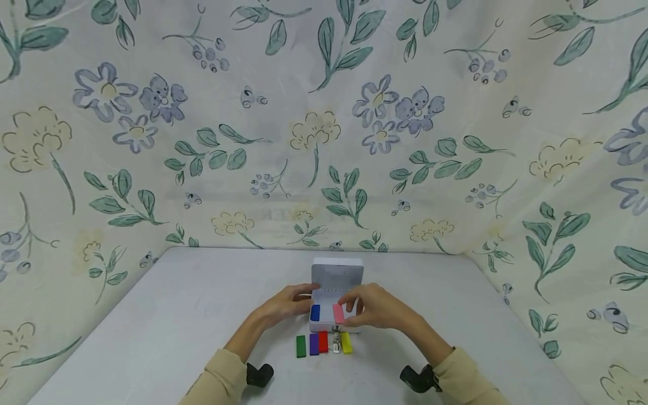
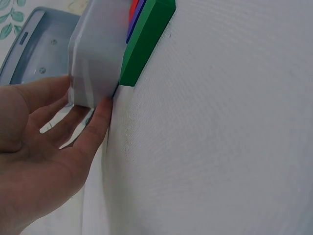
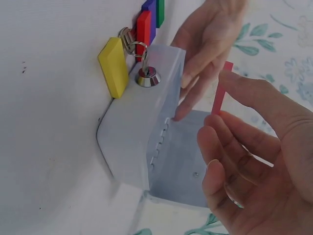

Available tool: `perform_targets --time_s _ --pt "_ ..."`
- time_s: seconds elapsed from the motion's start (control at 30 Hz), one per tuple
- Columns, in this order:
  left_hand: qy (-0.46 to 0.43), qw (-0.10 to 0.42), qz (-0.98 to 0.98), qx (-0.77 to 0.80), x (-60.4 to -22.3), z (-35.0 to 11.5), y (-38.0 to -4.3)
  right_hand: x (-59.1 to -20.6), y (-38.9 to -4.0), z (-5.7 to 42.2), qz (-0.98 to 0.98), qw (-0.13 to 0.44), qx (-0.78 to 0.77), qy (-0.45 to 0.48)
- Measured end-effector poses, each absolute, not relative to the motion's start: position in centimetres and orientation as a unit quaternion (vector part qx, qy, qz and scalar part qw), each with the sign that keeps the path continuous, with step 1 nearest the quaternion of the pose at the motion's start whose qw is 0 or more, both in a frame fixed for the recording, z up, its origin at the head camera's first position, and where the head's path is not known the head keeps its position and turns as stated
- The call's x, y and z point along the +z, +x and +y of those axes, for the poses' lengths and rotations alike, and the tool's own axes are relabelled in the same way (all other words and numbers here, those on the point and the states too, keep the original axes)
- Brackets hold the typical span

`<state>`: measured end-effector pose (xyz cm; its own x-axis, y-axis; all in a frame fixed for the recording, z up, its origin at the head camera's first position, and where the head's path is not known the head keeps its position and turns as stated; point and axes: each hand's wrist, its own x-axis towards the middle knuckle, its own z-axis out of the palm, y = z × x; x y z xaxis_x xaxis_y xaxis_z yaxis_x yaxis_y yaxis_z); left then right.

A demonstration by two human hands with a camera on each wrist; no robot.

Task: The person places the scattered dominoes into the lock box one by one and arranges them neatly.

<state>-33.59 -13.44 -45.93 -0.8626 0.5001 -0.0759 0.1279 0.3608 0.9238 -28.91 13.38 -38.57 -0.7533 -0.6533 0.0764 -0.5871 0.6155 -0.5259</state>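
Note:
A small light-coloured metal lockbox stands with its lid raised. Inside it at the left is a blue block. My right hand pinches a flat pink block between thumb and fingertips, over the box's right half in the head view. My left hand touches the box's left side with spread fingers, its thumb tip at the rim. Keys on a ring hang from the lock on the front wall.
In front of the box lie a green block, a purple block, a red block and a yellow block. The white table ends at a flower-patterned cloth behind.

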Motion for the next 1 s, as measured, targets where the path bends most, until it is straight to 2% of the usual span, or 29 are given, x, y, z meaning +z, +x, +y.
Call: perform_targets --time_s 0.43,1.0 --pt "0.195 0.182 0.801 0.535 -45.8 -13.3 -33.5 -39.3 -29.8 13.2 0.896 0.054 -0.277 -0.342" --pt "0.203 0.187 0.796 0.539 -45.9 -13.4 -33.6 -40.9 -31.9 13.0 0.899 0.072 -0.306 -0.305"
